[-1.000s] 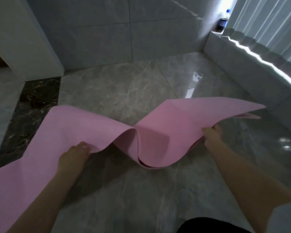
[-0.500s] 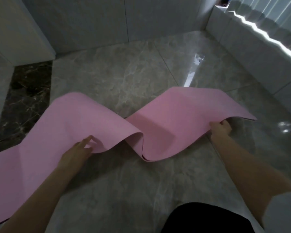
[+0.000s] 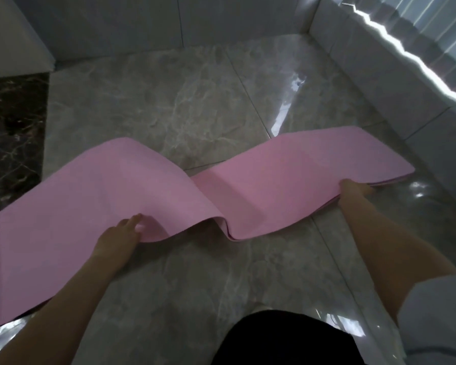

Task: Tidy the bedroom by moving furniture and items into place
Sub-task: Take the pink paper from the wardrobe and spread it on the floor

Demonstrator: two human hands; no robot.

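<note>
Pink mat (image 3: 287,185) stretched left to right across the grey marble floor (image 3: 195,106), long and thin, in waves rather than flat. Left portion runs off the left edge of view; right end stops near the low tiled ledge (image 3: 379,83) on the right side of the room.

Left hand (image 3: 121,237) at the near edge of the mat, about mid-length. Fingers closed around that edge, thumb side up, gripping it where the mat rises into a hump. The hump arches up just beyond and to the right of this hand, then drops into a trough that touches or nearly touches the floor between the two hands.

Right hand (image 3: 353,188) at the near edge toward the right end. Fingers curled under the mat's edge, pinching it; the mat sits just above and beyond the knuckles. At this end the mat appears doubled, with a thinner lower layer showing beneath the upper one. Whether that end rests on the floor or is lifted slightly, cannot tell.

Both forearms reach forward and down from the bottom of the view. A pale sleeve (image 3: 437,317) covers the right upper arm. Dark clothing (image 3: 282,341) fills the bottom centre.

Dark veined stone strip (image 3: 13,133) borders the grey tiles at far left. White wall corner (image 3: 16,38) upper left. Pleated curtain (image 3: 432,30) with a bright streak of light at upper right, above the ledge.
</note>
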